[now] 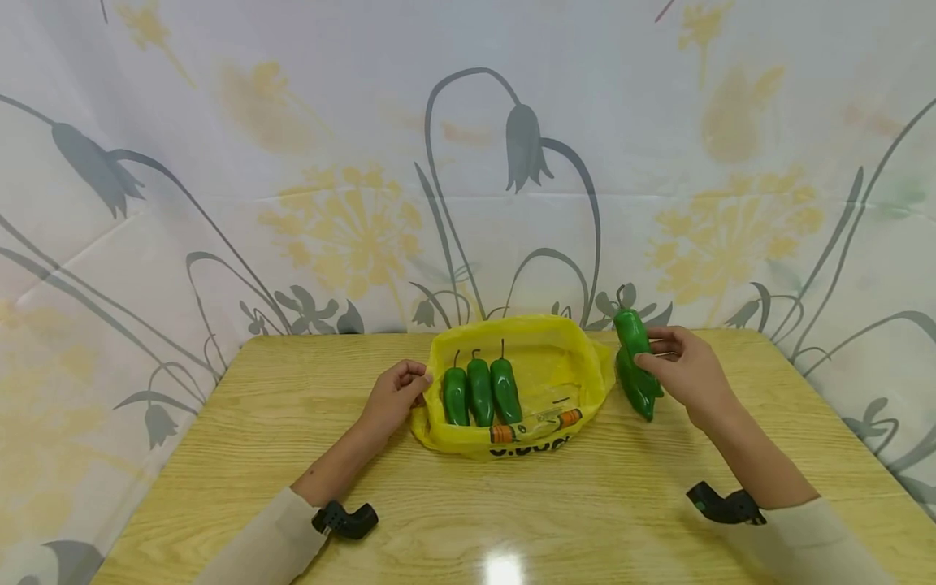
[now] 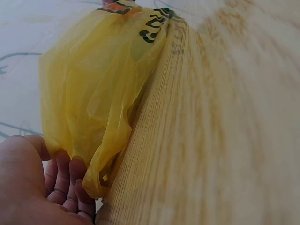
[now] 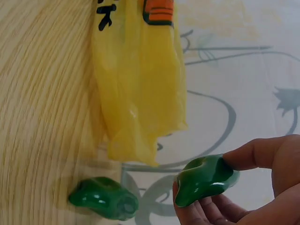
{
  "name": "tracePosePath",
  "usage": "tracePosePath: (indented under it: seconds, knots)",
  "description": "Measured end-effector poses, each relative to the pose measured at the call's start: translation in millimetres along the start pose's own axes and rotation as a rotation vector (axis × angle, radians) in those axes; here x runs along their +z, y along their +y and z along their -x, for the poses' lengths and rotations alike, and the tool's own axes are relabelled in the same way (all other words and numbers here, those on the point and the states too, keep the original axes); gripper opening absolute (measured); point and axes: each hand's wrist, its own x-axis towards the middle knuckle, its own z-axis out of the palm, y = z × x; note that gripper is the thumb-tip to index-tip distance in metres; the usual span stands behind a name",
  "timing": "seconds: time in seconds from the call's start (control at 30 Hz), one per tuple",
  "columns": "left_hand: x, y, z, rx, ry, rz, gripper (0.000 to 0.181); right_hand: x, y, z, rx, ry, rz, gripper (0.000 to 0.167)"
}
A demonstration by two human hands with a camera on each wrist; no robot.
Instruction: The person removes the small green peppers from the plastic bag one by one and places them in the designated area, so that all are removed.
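My left hand (image 1: 395, 396) pinches the left edge of a yellow plastic bag (image 1: 457, 437), thumb on one side and fingertips on the other in the left wrist view. The bag stands with its mouth spread wide. Three green peppers (image 1: 480, 392) lie side by side in its left half, stems toward the back. To the right of the bag, my right hand (image 1: 693, 372) holds another green pepper (image 3: 204, 180) between thumb and fingers, raised off the table. Below it, a further green pepper (image 3: 104, 198) lies on the table, partly covered by the held one in the head view.
Everything rests on a light wooden table (image 1: 256, 455). Directly behind its back edge hangs a pale cloth (image 1: 351, 122) printed with grey and yellow flowers. Dark wrist devices (image 1: 347, 520) sit at both sleeve cuffs.
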Motion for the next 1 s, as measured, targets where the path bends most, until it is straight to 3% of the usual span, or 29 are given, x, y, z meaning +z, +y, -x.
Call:
tracePosePath:
  seconds: [0.57,1.0]
  knots:
    - [0.7,-2.7,0.7,0.007,0.002,0.000,0.014,-18,26,-13.9,0.108,-0.012,0.003,0.068]
    - [-0.9,-4.0,-0.8,0.017,-0.006,-0.007,0.013,-32,49,-22.2,0.205,-0.085,0.010,0.074]
